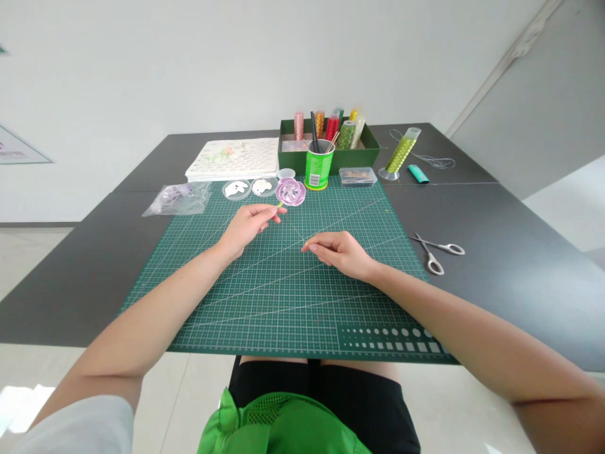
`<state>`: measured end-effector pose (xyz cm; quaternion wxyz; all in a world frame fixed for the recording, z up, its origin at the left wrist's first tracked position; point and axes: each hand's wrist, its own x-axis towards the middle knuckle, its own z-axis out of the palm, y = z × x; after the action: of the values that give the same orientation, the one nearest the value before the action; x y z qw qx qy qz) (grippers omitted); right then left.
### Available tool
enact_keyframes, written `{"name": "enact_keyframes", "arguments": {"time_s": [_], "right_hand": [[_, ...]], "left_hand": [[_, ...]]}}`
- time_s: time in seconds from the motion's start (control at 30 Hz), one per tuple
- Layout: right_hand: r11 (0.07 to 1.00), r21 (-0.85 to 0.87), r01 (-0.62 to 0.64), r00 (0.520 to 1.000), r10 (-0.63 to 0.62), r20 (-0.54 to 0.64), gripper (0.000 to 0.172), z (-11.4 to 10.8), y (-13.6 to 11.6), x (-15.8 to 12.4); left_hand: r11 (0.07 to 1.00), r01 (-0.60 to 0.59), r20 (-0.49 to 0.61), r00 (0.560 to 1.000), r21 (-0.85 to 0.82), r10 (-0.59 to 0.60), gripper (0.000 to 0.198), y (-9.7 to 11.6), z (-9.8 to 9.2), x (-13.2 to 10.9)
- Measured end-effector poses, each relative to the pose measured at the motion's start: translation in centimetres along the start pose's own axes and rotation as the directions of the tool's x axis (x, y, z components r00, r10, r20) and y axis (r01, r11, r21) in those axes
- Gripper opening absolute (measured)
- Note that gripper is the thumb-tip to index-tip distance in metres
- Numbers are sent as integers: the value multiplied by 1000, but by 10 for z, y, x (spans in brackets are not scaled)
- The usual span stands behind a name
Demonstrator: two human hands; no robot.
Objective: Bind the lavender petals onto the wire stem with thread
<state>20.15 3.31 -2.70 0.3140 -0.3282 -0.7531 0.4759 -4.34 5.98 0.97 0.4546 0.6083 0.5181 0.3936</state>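
A light purple artificial flower (290, 192) stands up from my left hand (253, 225), its short yellow-green stem pinched between thumb and fingers. The bloom has rounded petals around a paler centre. To the right and a little nearer to me, my right hand (339, 251) is held just over the green cutting mat (265, 296). Its thumb and forefinger are pressed together; whatever is between them, if anything, is too small to make out. Beyond the left hand, two shallow clear dishes (236, 190) hold white pieces.
A green paper cup (317, 169) with sticks stands before a dark green box (368, 156) of colored rolls. White trays (227, 159) and a plastic bag (178, 198) lie left. Scissors (433, 260), a yellow-green roll (401, 151) and a clear case (358, 176) lie right.
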Motion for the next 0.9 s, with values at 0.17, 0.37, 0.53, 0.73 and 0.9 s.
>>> {"name": "enact_keyframes", "arguments": {"time_s": [0.17, 0.37, 0.53, 0.73, 0.9], "right_hand": [[1000, -2, 12, 1000, -12, -9, 30, 0, 0, 1], [1000, -11, 12, 1000, -12, 0, 30, 0, 0, 0], [1000, -8, 7, 1000, -7, -2, 31, 0, -1, 0], [1000, 0, -1, 1000, 1, -16, 30, -1, -2, 1], [1000, 5, -2, 1000, 2, -13, 27, -1, -3, 0]], "left_hand": [[997, 35, 11, 999, -73, -34, 25, 0, -1, 1], [993, 60, 27, 998, -104, -57, 24, 0, -1, 1], [991, 63, 39, 998, -116, -59, 23, -1, -3, 2], [990, 59, 41, 998, -126, -54, 25, -2, -5, 3], [992, 59, 35, 998, -111, -55, 30, 0, -3, 2]]}}
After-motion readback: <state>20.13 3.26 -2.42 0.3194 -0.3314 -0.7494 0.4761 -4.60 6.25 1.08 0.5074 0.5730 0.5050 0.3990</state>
